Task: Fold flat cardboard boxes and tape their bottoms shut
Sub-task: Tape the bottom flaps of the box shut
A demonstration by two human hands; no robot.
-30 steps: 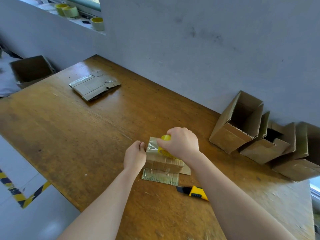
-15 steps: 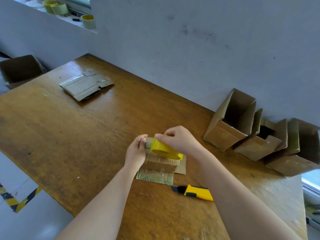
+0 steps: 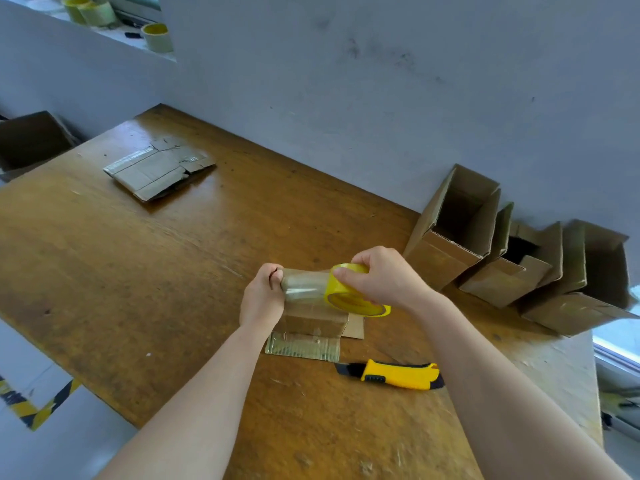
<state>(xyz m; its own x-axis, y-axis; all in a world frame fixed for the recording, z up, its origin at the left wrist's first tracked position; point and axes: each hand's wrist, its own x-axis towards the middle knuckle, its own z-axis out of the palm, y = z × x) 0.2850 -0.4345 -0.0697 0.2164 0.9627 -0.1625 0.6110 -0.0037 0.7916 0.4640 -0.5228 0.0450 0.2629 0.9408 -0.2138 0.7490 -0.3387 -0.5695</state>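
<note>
Just below centre frame, a small brown cardboard box (image 3: 311,325) sits on the glossy wooden table (image 3: 138,289). Over it, fingers of the left hand (image 3: 263,299) pinch the end of a clear, shiny tape strip (image 3: 304,287). Fingers of the right hand (image 3: 384,278) curl round the yellow tape roll (image 3: 353,301). A yellow-handled knife (image 3: 398,375) lies lower right, and open boxes (image 3: 446,258) lean at right.

Even, bright daylight; brightest patch at the right-edge window (image 3: 616,344). Broad sheen across the far table (image 3: 221,216). Glints on the stretched tape strip (image 3: 304,287) beside the tape roll (image 3: 356,299). Soft, short shadow under the knife (image 3: 398,375). Open boxes (image 3: 457,209) dark inside. Centre sharp; edges bowed, floor stripes (image 3: 38,408) blurred.
</note>
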